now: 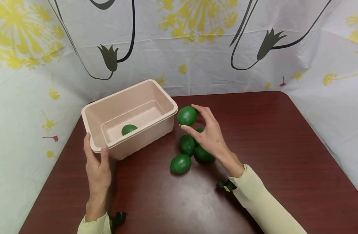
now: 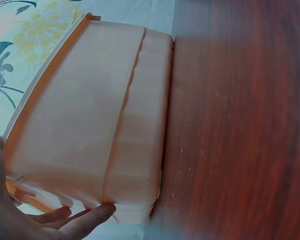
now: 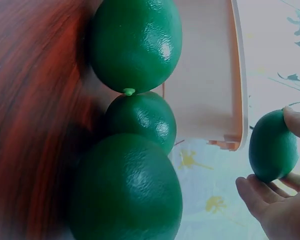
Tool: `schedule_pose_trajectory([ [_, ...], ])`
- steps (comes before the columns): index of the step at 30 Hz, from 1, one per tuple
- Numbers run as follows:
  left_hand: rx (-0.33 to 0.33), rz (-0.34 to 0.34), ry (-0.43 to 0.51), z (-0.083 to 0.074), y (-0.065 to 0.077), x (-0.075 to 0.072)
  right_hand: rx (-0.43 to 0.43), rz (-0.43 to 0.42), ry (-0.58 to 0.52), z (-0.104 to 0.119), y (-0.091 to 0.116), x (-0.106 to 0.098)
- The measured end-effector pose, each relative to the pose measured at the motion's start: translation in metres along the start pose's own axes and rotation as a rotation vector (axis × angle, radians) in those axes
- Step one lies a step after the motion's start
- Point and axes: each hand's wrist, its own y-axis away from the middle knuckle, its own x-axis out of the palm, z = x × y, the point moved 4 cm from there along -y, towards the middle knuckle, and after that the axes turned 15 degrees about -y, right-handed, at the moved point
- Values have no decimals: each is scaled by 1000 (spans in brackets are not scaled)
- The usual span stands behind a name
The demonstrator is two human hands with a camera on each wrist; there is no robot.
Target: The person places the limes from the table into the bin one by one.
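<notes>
My right hand (image 1: 211, 135) holds a green lime (image 1: 187, 116) between thumb and fingertips, raised beside the right end of a pale pink plastic bin (image 1: 146, 135). In the right wrist view the held lime (image 3: 273, 146) shows past the bin's rim. My left hand (image 1: 98, 172) grips the bin's near left corner, thumb at the rim and fingers (image 2: 90, 220) spread along the short end. Inside the bin lies one lime (image 1: 129, 129), partly hidden by the front wall. Below my right hand several limes sit close together, including a front one (image 1: 180, 163) and one behind it (image 1: 187, 144).
The dark red-brown table (image 1: 149, 195) has a rounded far right corner. Behind it hangs a white cloth (image 1: 155, 26) printed with yellow and grey flowers, which also runs along both sides. A black strap (image 1: 226, 186) is on the right wrist.
</notes>
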Motion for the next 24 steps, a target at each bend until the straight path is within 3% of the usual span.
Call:
schedule_pose_trajectory([
  [24, -10, 1, -6, -1, 1, -1, -55, 21, 76, 11, -14, 18],
])
